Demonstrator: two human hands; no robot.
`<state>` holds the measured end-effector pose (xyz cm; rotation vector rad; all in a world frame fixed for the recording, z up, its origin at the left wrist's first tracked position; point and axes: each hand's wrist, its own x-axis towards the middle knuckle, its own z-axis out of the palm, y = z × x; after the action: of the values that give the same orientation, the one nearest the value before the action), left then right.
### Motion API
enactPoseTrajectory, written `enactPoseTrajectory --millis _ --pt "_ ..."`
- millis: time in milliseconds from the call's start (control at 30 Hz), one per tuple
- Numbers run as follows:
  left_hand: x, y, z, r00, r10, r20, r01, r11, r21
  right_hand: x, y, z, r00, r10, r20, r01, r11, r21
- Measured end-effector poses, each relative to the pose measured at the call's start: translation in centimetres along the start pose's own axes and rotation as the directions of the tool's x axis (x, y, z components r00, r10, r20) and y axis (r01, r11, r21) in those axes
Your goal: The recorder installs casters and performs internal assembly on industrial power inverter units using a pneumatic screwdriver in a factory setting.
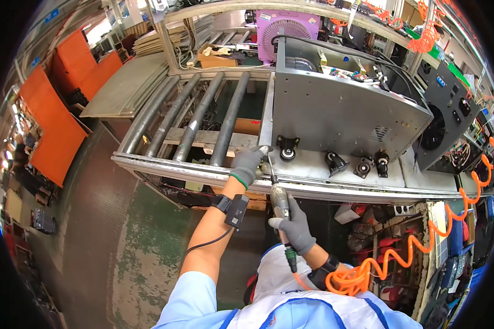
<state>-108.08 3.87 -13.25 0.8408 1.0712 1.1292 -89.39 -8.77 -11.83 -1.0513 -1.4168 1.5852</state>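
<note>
- Screwdriver (280, 203): silver-bodied, centre of the frame, its bit pointing toward the top.
- Right hand (298, 229): grey-gloved, right of lower centre, fingers clamped around the screwdriver's body.
- Left hand (248, 165): grey-gloved, left of centre, fingertips beside the bit's upper end; whether they pinch anything cannot be told.
- Coiled hose (388, 260): orange, lower right, rising toward the right edge.
- Caster (287, 149): black, centre of the frame, just right of the left hand; further casters (363, 167) stand to its right.
- Metal cabinet (340, 107): dark grey, upper right of centre, behind the casters.
- Roller conveyor (191, 130): grey rollers, upper left of centre.
</note>
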Motion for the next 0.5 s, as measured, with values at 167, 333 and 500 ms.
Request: enactPoseTrajectory --millis 167,333,500 --pt "1.5 -1.1 -0.3 0.932 -0.032 -0.360 0.087 0.987 0.137 1.5 1.6 0.9 0.988 0.086 -0.132 -0.068 0.988 0.136" --pt "0.9 -1.1 -1.1 0.937 -0.173 -0.304 0.058 0.934 -0.353 2.3 2.5 1.3 0.984 0.032 -0.177 -0.011 0.993 0.117" --pt "-0.7 -0.7 -1.0 0.966 -0.124 -0.227 0.007 0.890 -0.456 2.4 2.7 2.0 0.971 -0.087 -0.222 0.089 0.996 -0.001"
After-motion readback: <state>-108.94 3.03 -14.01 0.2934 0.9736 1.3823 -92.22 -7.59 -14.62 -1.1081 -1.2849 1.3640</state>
